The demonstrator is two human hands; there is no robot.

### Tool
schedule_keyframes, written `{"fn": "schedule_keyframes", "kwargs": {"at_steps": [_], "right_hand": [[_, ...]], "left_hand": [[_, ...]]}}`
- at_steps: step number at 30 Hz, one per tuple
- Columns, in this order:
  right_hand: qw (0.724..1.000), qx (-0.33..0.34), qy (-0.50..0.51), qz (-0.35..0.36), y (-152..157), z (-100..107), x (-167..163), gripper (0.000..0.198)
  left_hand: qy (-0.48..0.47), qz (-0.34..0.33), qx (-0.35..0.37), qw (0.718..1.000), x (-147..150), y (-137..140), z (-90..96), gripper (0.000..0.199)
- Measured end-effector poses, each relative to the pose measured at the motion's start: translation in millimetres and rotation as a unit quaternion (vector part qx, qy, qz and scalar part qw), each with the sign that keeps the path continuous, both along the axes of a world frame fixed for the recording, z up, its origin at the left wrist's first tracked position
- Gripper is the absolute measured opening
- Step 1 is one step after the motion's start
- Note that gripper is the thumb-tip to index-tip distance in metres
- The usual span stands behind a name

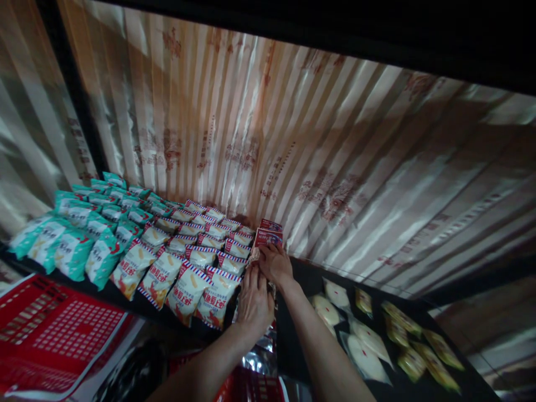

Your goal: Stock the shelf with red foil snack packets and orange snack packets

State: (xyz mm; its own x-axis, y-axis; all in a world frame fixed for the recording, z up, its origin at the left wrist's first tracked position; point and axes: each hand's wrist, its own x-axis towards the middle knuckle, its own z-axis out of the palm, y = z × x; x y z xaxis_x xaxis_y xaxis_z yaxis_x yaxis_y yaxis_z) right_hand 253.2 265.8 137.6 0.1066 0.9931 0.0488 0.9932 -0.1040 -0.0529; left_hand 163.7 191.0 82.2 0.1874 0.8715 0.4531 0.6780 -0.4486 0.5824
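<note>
A narrow open carton (275, 329) stretches from the shelf's front edge toward the back, with shiny silver packets (260, 360) showing at its near end. My left hand (254, 298) lies over the carton's middle, fingers pointing away from me and closed on it. Just beyond, my right hand (275, 263) reaches across from the right, its fingers curled over the carton's edge beside a red printed panel (268, 237). A second red panel (271, 225) stands right behind. Both hands hide much of the carton, and the fingertips are partly blurred.
White snack bags with striped edges (218, 297) stand in rows to the left, beside teal bags (73, 254). Flat round packs (366, 357) and small yellow-green packets (412, 363) lie right. A red basket (54, 335) sits front left. Printed sheeting (234, 123) hangs behind.
</note>
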Motion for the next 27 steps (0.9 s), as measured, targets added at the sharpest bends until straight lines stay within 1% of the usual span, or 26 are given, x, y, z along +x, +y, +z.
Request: {"fn": "schedule_keyframes", "kwargs": {"at_steps": [4,7,12,16,20,27], "right_hand": [[1.000,-0.006,0.009,0.006,-0.8,3.5,-1.9,0.040],[1.000,-0.011,0.017,-0.003,-2.0,3.1,-1.8,0.041],[0.999,-0.004,0.036,-0.007,-4.2,-1.0,0.6,0.041],[0.999,0.006,0.040,-0.010,-5.1,-5.7,5.0,0.042],[0.999,0.001,0.042,-0.011,-6.3,-7.1,7.9,0.041],[0.999,0.020,0.046,-0.013,-9.0,-10.3,9.9,0.040]], "left_hand": [[0.007,0.003,-0.007,1.000,-0.1,-0.6,0.7,0.052],[0.017,-0.002,-0.009,1.000,0.7,-0.8,-0.5,0.052],[0.016,-0.001,-0.013,1.000,2.6,-0.8,-2.5,0.055],[0.018,-0.005,-0.014,1.000,4.1,-1.3,-3.6,0.053],[0.009,-0.002,-0.012,1.000,5.2,-2.0,-2.3,0.052],[0.018,-0.006,-0.021,1.000,7.3,-3.6,-1.2,0.053]]}}
